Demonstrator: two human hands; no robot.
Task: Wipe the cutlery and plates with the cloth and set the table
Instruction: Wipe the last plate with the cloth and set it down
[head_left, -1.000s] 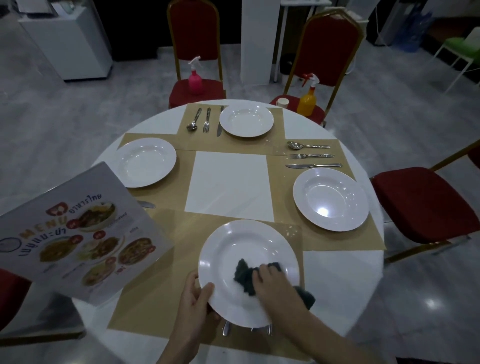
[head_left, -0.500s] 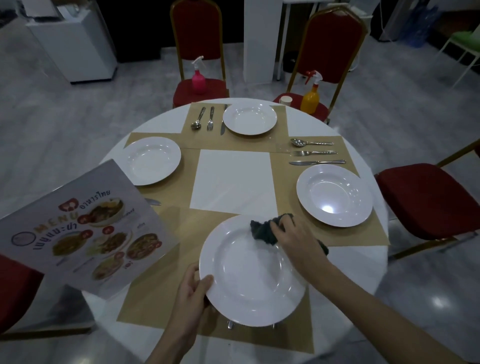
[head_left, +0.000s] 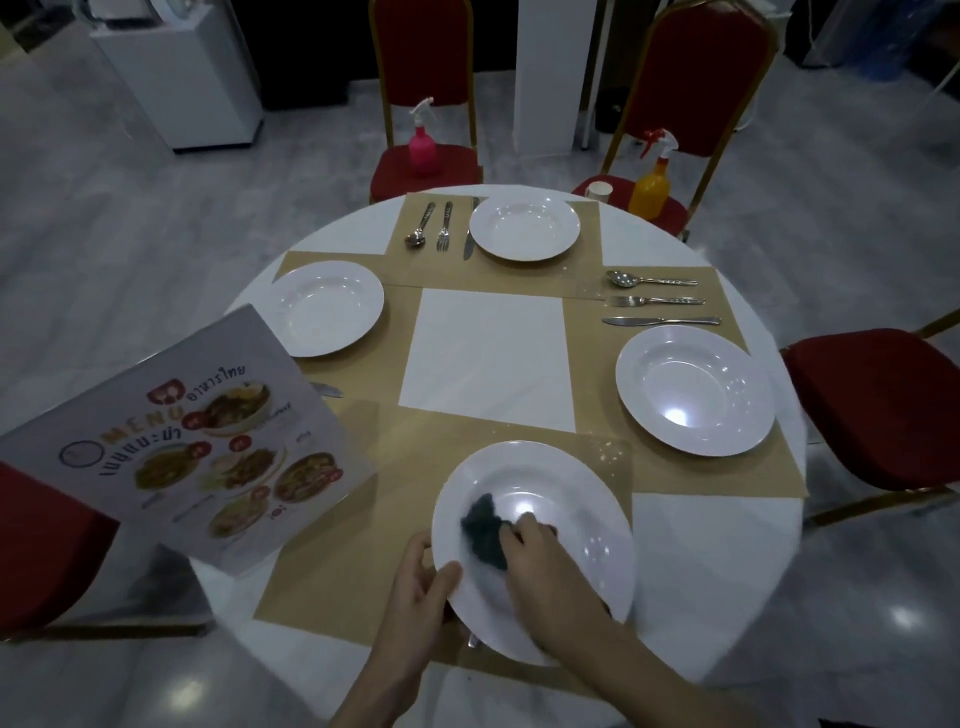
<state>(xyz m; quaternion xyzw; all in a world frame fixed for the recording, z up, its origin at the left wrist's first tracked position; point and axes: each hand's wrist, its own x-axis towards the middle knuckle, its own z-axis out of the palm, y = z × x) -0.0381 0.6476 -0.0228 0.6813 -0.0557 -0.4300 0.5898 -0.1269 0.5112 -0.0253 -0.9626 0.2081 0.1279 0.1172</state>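
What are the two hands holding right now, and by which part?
The left hand grips the near plate by its left rim. The right hand holds the bunched dark cloth by its near end, pressing it into the plate.

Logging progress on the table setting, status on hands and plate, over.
Left hand grips near plate rim. Right hand presses dark cloth into plate. Cutlery partly hidden under plate. Nothing blocking.

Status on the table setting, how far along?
Looks done: far plate and right plate sit on mats with spoon, fork and knife alongside. In hand: left hand grips the near plate; right hand rubs the cloth inside it. Left: its cutlery; the left setting is partly hidden by the menu.
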